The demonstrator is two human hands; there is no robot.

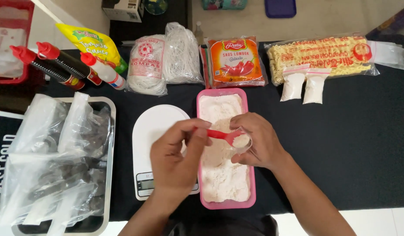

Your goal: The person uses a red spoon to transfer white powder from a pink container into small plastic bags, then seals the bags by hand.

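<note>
A pink rectangular tub (253, 192) full of white powder stands in the middle of the black table. Over it, my left hand (178, 161) pinches the handle of a small red spoon (219, 135) heaped with powder. My right hand (258, 140) holds a small clear plastic bag (245, 144) right at the spoon's bowl. The bag's mouth is mostly hidden by my fingers. A white kitchen scale (151, 126) lies just left of the tub, partly under my left hand.
A metal tray (109, 131) with several clear bags sits at the left. At the back lie sauce bottles (66, 65), a yellow sauce pouch (93, 43), white noodle packs (162, 59), an orange sauce pack (234, 61), yellow noodles (320, 54) and two small filled powder bags (304, 85).
</note>
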